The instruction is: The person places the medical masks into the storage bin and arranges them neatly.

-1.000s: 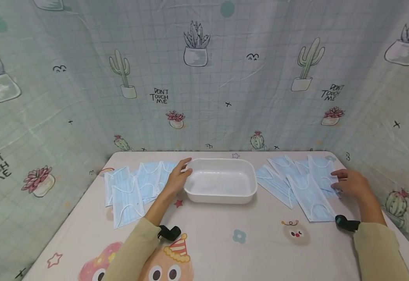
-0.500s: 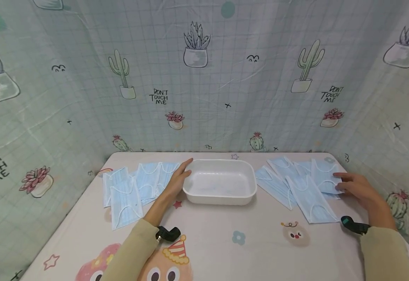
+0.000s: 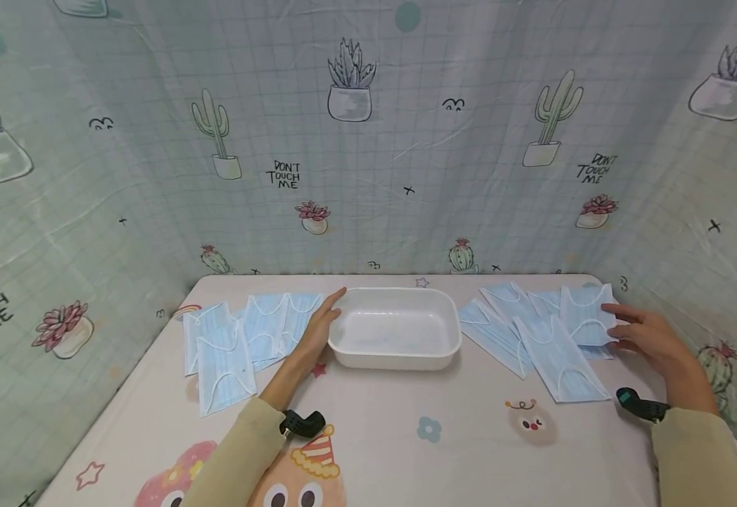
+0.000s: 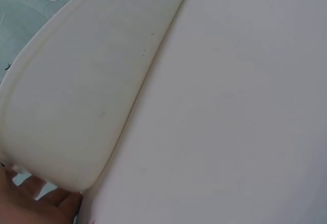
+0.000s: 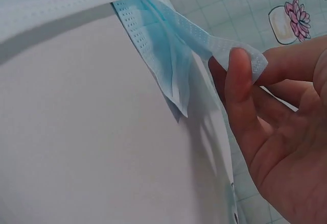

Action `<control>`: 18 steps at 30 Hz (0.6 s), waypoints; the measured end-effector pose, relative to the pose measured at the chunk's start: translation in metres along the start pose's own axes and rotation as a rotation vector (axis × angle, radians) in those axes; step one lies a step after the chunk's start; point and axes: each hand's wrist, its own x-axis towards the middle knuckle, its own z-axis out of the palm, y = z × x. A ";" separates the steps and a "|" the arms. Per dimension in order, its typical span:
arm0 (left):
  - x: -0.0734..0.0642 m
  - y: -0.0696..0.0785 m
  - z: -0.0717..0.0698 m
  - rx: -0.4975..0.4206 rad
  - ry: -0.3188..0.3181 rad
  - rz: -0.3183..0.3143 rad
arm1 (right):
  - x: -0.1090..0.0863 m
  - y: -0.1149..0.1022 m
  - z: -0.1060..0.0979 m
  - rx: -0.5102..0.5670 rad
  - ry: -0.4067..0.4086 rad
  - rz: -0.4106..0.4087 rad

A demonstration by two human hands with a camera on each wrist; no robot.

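In the head view, a white plastic basin (image 3: 395,362) stands at mid-table. My left hand (image 3: 319,331) rests against its left end, index finger stretched to the far corner and thumb at the rim. The left wrist view shows its fingers (image 4: 64,203) touching the outside of the basin wall (image 4: 76,96). On the right, my right hand (image 3: 650,340) pinches the edge of a light blue face mask (image 3: 586,310) between thumb and fingers. That edge of the mask (image 5: 222,48) is raised and folded in the right wrist view.
Several other masks overlap right of the basin, including a front mask (image 3: 561,362). Left of the basin lies another group of masks (image 3: 225,366). A patterned curtain (image 3: 400,155) surrounds the table (image 3: 431,465) at the back and sides.
My right hand has moved slightly right and taken hold of the mask's right edge; that mask has shifted and its edge lifted. My left hand stays at the basin.
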 end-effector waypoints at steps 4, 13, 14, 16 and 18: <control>-0.001 -0.001 0.001 0.000 0.010 0.005 | 0.001 -0.005 -0.002 -0.033 0.035 0.014; -0.003 -0.002 0.002 -0.002 0.026 0.033 | -0.001 -0.013 -0.006 -0.056 0.159 0.043; -0.003 -0.001 0.002 -0.003 0.029 0.034 | -0.003 -0.015 -0.006 -0.044 0.165 0.046; -0.003 -0.001 0.002 -0.007 0.030 0.041 | -0.005 -0.019 -0.007 -0.027 0.174 0.049; -0.004 0.000 0.002 -0.011 0.031 0.039 | -0.007 -0.024 -0.007 0.002 0.175 0.049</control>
